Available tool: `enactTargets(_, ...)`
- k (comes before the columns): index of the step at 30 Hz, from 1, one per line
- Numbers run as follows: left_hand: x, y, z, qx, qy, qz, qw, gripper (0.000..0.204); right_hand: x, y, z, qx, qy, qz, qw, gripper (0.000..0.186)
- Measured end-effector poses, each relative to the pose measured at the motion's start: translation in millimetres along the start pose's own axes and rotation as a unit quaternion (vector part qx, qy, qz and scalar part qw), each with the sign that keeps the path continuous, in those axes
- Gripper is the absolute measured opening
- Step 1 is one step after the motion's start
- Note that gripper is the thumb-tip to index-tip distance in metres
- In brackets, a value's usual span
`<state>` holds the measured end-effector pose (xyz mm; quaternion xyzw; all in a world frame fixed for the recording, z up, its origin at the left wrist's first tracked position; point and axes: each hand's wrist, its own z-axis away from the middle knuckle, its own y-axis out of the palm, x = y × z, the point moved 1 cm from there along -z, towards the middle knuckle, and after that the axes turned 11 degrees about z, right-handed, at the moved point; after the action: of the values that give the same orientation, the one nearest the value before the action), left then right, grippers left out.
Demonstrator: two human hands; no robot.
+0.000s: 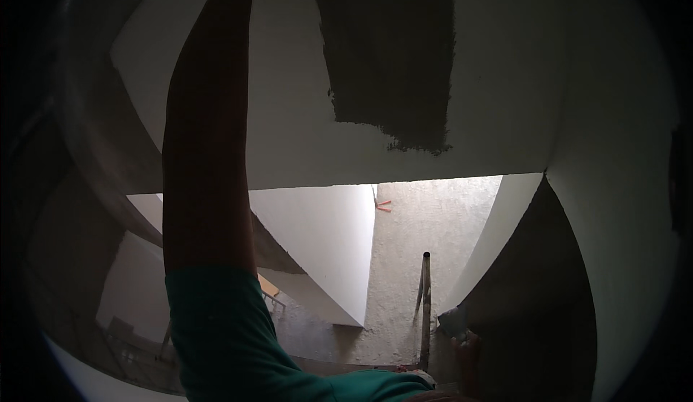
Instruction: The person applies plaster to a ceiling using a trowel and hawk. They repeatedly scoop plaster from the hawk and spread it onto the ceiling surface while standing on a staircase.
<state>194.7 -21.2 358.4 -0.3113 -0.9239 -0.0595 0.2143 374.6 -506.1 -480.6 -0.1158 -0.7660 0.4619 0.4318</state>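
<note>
A broad patch of dark grey plaster [393,55] with ragged edges covers part of the white surface [498,77] in front of me. My left arm, in a teal sleeve, reaches up along the left of this patch, and its hand lies past the top edge of the picture. Low on the right, my right hand [469,344] is closed round a tool with a wide, flat, greyish blade [453,322], which looks like a putty knife. Deep shade hides the handle and most of the fingers.
Below the white surface's lower edge, a pole-like upright [426,308] stands near the middle. Lit pale walls [325,236] and a rough floor [433,221] show beyond, with small orange-red strips [384,206]. A dark opening [541,294] lies on the right.
</note>
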Motion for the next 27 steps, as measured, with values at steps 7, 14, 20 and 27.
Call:
enactTargets(7, -61.2, -29.0, 97.7, 0.133, -0.062, -0.071, 0.987, 0.053, -17.8, 9.2, -2.0, -0.025, -0.016, -0.006, 1.0, 0.049)
enactTargets(14, -139.2, -27.9, 289.9, 0.154, -0.047, 0.036, 0.986, 0.084, -36.7, 5.2, -12.0, -0.011, -0.052, -0.021, 0.998, 0.047)
enactTargets(20, -194.1, -43.8, 431.4, 0.171, -0.112, 0.108, 0.973, 0.076, -23.9, -9.7, -17.0, 0.024, -0.052, -0.005, 0.998, 0.052)
enactTargets(27, -209.3, -85.9, 444.2, 0.274, -0.128, 0.141, 0.943, 0.068, -82.1, 32.7, -25.4, 0.091, -0.05, -0.04, 0.994, 0.055)
